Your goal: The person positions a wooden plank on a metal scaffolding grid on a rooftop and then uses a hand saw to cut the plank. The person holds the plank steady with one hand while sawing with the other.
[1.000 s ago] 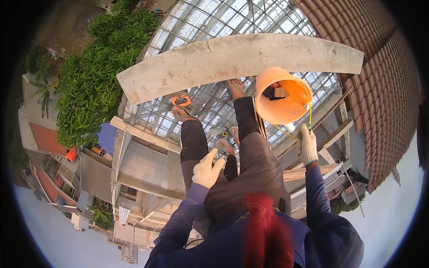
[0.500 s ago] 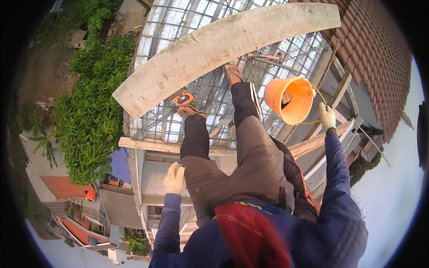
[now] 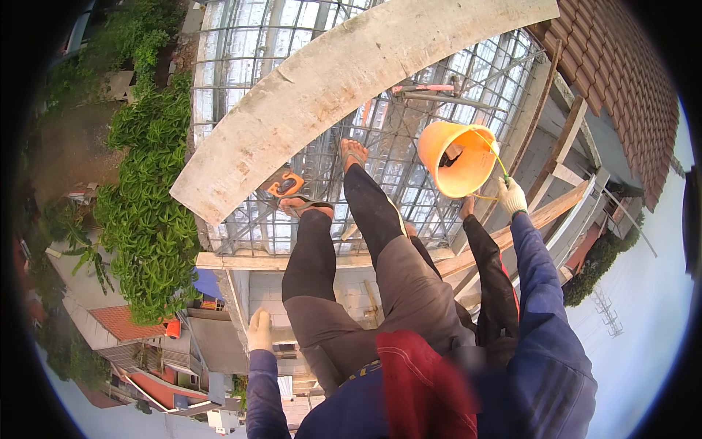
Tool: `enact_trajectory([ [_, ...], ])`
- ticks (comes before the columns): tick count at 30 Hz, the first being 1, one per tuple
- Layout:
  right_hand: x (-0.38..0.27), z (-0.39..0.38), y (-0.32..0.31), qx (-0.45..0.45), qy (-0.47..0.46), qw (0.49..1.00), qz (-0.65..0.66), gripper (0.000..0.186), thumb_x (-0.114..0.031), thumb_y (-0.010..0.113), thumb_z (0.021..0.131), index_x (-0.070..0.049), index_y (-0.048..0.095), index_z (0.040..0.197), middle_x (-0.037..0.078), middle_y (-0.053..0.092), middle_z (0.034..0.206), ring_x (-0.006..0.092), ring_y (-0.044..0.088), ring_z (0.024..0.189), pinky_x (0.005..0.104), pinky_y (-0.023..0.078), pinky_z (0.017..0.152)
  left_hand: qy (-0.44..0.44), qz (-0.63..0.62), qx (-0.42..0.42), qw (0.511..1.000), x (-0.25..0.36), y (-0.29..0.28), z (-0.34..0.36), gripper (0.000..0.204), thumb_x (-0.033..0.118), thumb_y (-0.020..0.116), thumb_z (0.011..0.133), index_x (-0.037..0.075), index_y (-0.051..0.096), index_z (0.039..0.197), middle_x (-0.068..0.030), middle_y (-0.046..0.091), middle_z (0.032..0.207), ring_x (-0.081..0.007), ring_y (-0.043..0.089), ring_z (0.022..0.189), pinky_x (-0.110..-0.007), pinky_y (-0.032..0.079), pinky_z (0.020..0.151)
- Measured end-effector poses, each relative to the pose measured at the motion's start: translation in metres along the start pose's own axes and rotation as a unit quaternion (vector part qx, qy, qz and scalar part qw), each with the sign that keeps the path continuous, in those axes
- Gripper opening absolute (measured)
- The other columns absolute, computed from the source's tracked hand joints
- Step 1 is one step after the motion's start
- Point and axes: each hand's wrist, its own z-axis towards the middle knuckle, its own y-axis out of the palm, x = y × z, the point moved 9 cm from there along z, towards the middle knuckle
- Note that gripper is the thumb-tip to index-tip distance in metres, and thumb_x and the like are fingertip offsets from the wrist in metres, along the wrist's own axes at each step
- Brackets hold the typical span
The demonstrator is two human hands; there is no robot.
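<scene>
My right hand [image 3: 511,196], in a pale work glove, is closed round the thin yellow-green handle of an orange bucket [image 3: 468,170]. The bucket hangs tilted with its mouth toward me; brown and dark pieces [image 3: 452,154] lie inside, too shadowed to name. On the other side, my left hand [image 3: 259,331], also gloved, hangs beside my thigh with nothing in it, its fingers loosely bent. By my left foot rests an orange-handled handsaw [image 3: 286,184], its blade not clearly visible.
I stand in sandals on a rebar grid [image 3: 351,192] over shiny metal decking. Ahead lies a long grey-white plank [image 3: 344,95]; behind it is a pinkish-red tool [image 3: 424,88]. A timber edge [image 3: 241,261] borders a drop. Another person's leg [image 3: 488,256] is at right, near a tiled roof [image 3: 614,80].
My right foot has shifted back and left. The bucket has moved slightly left in my right hand. My left hand has dropped lower, and another person's leg has come into view beside me.
</scene>
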Motion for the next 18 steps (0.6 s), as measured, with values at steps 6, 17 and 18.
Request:
enact_trajectory([
  [6, -0.031, -0.001, 0.076, -0.058, 0.043, 0.997, 0.028, 0.052, -0.050, 0.062, 0.109, -0.007, 0.073, 0.135, 0.028, 0.079, 0.119, 0.0493, 0.074, 0.114, 0.0562, 0.057, 0.097, 0.100, -0.054, 0.007, 0.993, 0.157, 0.044, 0.061, 0.060, 0.038, 0.072, 0.111, 0.003, 0.060, 0.159, -0.0050, 0.072, 0.134, -0.0135, 0.069, 0.117, -0.032, 0.055, 0.101],
  [17, -0.214, -0.039, 0.055, 0.010, -0.021, 0.998, 0.051, 0.041, -0.039, 0.062, 0.110, -0.007, 0.077, 0.132, 0.021, 0.082, 0.115, 0.0352, 0.080, 0.105, 0.0453, 0.059, 0.093, -0.007, -0.131, -0.096, 0.987, 0.137, 0.114, 0.256, 0.081, 0.056, 0.069, 0.109, 0.001, 0.049, 0.165, -0.0194, 0.061, 0.154, -0.0324, 0.064, 0.133, -0.049, 0.052, 0.112],
  [18, -0.240, -0.029, 0.075, -0.008, -0.048, 0.994, 0.102, 0.041, -0.038, 0.061, 0.110, -0.007, 0.077, 0.131, 0.020, 0.082, 0.113, 0.0332, 0.080, 0.103, 0.0440, 0.059, 0.092, -0.021, -0.148, -0.108, 0.983, 0.128, 0.114, 0.279, 0.085, 0.058, 0.068, 0.109, 0.001, 0.046, 0.167, -0.0211, 0.059, 0.157, -0.0341, 0.063, 0.135, -0.050, 0.052, 0.113],
])
